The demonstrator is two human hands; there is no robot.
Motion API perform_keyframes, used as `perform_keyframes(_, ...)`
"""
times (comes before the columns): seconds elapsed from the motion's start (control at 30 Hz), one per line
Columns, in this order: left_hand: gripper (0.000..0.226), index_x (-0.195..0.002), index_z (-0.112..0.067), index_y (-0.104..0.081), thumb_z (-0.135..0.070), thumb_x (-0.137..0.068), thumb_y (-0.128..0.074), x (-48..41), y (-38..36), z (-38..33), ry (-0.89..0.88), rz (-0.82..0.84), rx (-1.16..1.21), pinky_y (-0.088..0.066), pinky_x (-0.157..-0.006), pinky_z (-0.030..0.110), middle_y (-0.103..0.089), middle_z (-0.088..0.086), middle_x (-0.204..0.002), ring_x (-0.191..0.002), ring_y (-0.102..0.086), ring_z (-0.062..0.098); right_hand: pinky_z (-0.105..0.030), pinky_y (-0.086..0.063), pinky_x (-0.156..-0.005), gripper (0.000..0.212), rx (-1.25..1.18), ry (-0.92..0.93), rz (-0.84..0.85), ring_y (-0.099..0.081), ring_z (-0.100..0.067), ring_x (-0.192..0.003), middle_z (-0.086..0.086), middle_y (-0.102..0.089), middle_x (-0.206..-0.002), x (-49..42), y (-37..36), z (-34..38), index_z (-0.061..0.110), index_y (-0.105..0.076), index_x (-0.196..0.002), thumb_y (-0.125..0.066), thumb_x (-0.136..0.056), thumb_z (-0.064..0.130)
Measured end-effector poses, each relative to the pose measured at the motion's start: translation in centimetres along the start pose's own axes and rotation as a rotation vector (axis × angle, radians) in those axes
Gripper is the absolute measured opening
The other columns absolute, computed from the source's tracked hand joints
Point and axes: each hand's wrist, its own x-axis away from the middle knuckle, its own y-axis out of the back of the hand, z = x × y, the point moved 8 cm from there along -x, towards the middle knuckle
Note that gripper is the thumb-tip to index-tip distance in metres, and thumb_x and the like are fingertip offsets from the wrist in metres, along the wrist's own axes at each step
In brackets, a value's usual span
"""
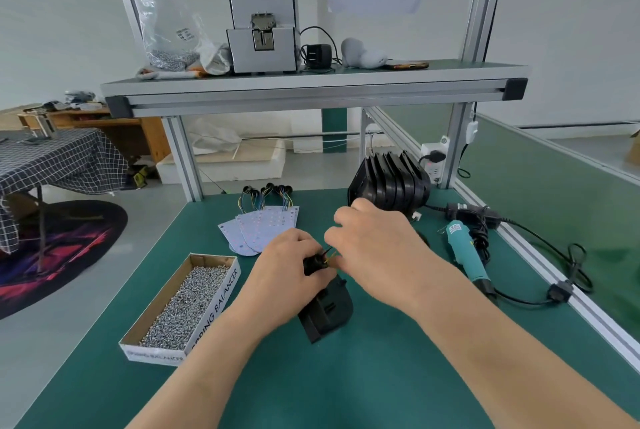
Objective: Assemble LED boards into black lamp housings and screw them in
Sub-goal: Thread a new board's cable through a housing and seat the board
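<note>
Head view, and right up close a black lamp housing (327, 312) lies on the green counter (346, 387), dead centre, just under both hands. The left hand (287, 272) comes in from seven o'clock, its fingers (306, 250) curled tight round a black plug (312, 265) held just above the housing's far end. The right hand (374, 255) reaches in from four o'clock. Its fingers (334, 236) are bent down and, as far as shows, pinch the thin coloured wires (329, 251) sprouting from that plug.

Out at nine o'clock from the housing, a cardboard box (221, 304) lies open, heaped with silver screws (187, 304). At three o'clock a teal electric screwdriver (465, 252) lies on its side, black cord looping off to the right.

Further back at eleven o'clock, LED boards (263, 226) are fanned out flat, wire tails trailing behind them. At one o'clock a stack of housings (389, 182) stands on edge, ribs showing, near the frame post.

Up top at twelve o'clock, the shelf (311, 82) carries a grey screw feeder (263, 30), with a plastic bag (166, 30) to its left.
</note>
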Motion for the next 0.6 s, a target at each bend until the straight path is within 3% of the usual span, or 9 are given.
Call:
perform_keyframes(0.1, 0.016, -0.093, -0.014, -0.073, -0.026, -0.083, -0.073, -0.6, 0.1, -0.3, -0.036, 0.036, -0.017, -0.037, -0.080, 0.016, -0.060, -0.006, -0.107, -0.099, -0.054, 0.012, -0.033, -0.015, -0.048, 0.013, -0.021, 0.018, 0.078, -0.048, -0.025, -0.079, -0.001, -0.043, -0.088, 0.0, -1.1, 0.8, 0.020, -0.042, -0.093, -0.046, -0.096, 0.008)
perform_keyframes(0.17, 0.022, -0.092, -0.020, -0.073, -0.035, -0.077, -0.078, -0.8, 0.4, 0.5, -0.035, 0.095, 0.056, -0.038, -0.084, 0.012, -0.061, -0.011, -0.111, -0.101, -0.055, 0.004, -0.036, -0.024, -0.052, 0.013, -0.129, 0.052, 0.086, -0.053, -0.027, -0.081, 0.000, -0.052, -0.091, -0.1, -1.6, 0.3, 0.021, -0.035, -0.092, -0.042, -0.101, 0.016)
perform_keyframes(0.2, 0.028, -0.093, -0.024, -0.073, -0.043, -0.073, -0.078, -0.9, 0.8, 1.3, -0.009, 0.124, 0.151, -0.039, -0.088, 0.010, -0.063, -0.015, -0.112, -0.103, -0.057, -0.001, -0.038, -0.030, -0.057, 0.015, -0.204, 0.053, 0.091, -0.053, -0.026, -0.083, 0.002, -0.052, -0.091, 0.0, -1.9, -0.4, 0.022, -0.034, -0.091, -0.040, -0.105, 0.024)
perform_keyframes(0.27, 0.041, -0.102, -0.031, -0.072, -0.056, -0.070, -0.071, -0.8, 1.7, 3.2, 0.078, 0.138, 0.463, -0.043, -0.097, 0.020, -0.070, -0.013, -0.113, -0.108, -0.061, 0.001, -0.042, -0.040, -0.068, 0.023, -0.337, 0.022, 0.085, -0.051, -0.023, -0.080, 0.007, -0.050, -0.085, 0.2, -2.3, -2.2, 0.022, -0.036, -0.087, -0.037, -0.107, 0.033)
perform_keyframes(0.4, 0.082, -0.138, -0.023, -0.056, -0.067, -0.071, -0.075, -0.2, 0.4, 4.8, 0.108, 0.180, 1.002, -0.035, -0.111, 0.041, -0.063, 0.007, -0.134, -0.131, -0.053, 0.022, -0.045, -0.042, -0.066, 0.030, -0.633, -0.085, -0.020, -0.049, -0.022, -0.066, 0.003, -0.051, -0.069, 0.1, -2.7, -4.9, 0.023, -0.041, -0.077, -0.042, -0.107, 0.029)
perform_keyframes(0.5, 0.091, -0.149, -0.035, -0.041, -0.054, -0.070, -0.083, -0.1, -1.8, 4.0, 0.118, 0.223, 1.210, -0.045, -0.103, 0.037, -0.064, 0.017, -0.131, -0.123, -0.060, 0.032, -0.043, -0.041, -0.062, 0.028, -0.828, -0.101, -0.052, -0.046, -0.019, -0.061, 0.002, -0.051, -0.065, 0.0, -2.9, -5.1, 0.023, -0.053, -0.079, -0.047, -0.107, 0.025)
perform_keyframes(0.6, 0.084, -0.149, -0.046, -0.035, -0.045, -0.078, -0.079, -0.6, -2.7, 3.1, 0.129, 0.241, 1.301, -0.054, -0.092, 0.031, -0.069, 0.009, -0.123, -0.114, -0.065, 0.026, -0.042, -0.038, -0.061, 0.037, -0.883, -0.074, -0.062, -0.040, -0.014, -0.061, 0.007, -0.044, -0.063, 0.2, -2.9, -4.5, 0.024, -0.041, -0.070, -0.047, -0.106, 0.022)
